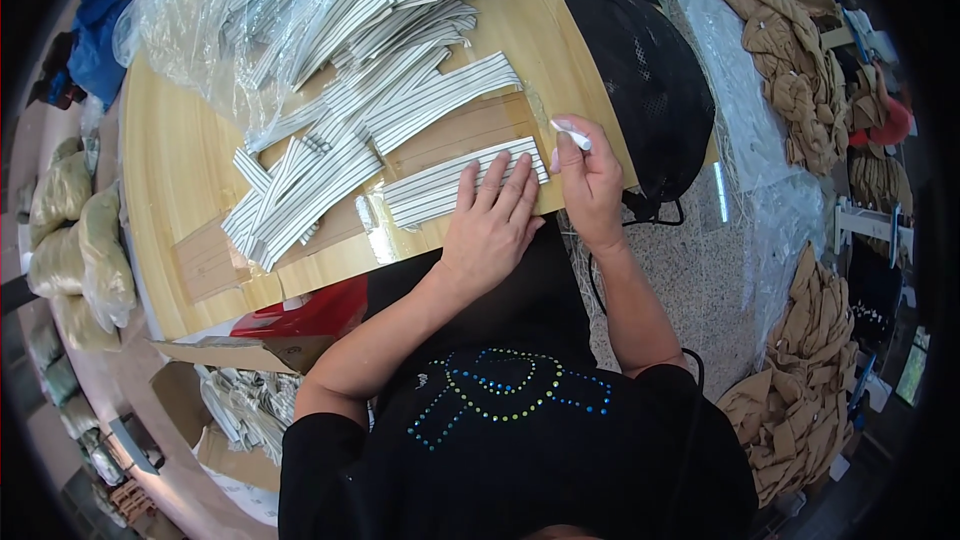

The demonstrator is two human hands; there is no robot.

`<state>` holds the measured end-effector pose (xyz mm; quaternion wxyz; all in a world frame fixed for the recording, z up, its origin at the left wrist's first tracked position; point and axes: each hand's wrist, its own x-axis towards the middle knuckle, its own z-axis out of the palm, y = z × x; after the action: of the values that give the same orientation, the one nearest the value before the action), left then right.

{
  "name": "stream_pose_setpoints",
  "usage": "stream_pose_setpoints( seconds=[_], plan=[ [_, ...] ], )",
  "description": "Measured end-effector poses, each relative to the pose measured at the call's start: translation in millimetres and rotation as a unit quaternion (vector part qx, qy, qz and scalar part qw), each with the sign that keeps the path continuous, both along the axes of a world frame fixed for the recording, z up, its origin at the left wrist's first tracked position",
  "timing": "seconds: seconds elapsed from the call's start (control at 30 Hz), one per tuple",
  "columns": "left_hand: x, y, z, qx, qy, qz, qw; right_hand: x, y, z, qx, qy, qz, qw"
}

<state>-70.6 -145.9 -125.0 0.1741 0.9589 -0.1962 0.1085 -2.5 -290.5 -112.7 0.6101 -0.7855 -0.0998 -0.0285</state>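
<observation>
Chalk (572, 134), a short white stick, sits pinched in the right hand (590, 185) just past the end of a striped fabric strip (462, 183). The left hand (492, 225) lies flat on that strip, fingers spread and holding nothing. The strip rests near the wooden table (180, 170) edge, its long axis rising toward the right. Marking cleanly likely wants steady pressure so the cloth cannot creep.
</observation>
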Motion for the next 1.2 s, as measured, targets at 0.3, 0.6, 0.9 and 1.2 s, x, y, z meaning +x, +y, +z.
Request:
stream_pose_setpoints(
  seconds=[0.3,0.6,0.9,1.2],
  plan=[
    [-0.5,1.4,-3.7,0.019,-0.014,-0.011,1.000,5.1,-2.5,1.1,-0.091,0.011,0.069,0.993],
    [-0.8,1.2,-4.5,0.012,-0.013,-0.007,1.000,9.1,-4.8,-3.8,-0.104,0.022,0.086,0.991],
    [-0.7,1.1,-6.0,0.011,-0.013,-0.006,1.000,7.7,-3.0,-1.3,-0.113,0.001,0.081,0.990],
    [-2.8,0.6,-13.0,-0.004,0.005,-0.004,1.000,-2.9,28.2,18.0,-0.087,-0.027,0.125,0.988]
  ],
)
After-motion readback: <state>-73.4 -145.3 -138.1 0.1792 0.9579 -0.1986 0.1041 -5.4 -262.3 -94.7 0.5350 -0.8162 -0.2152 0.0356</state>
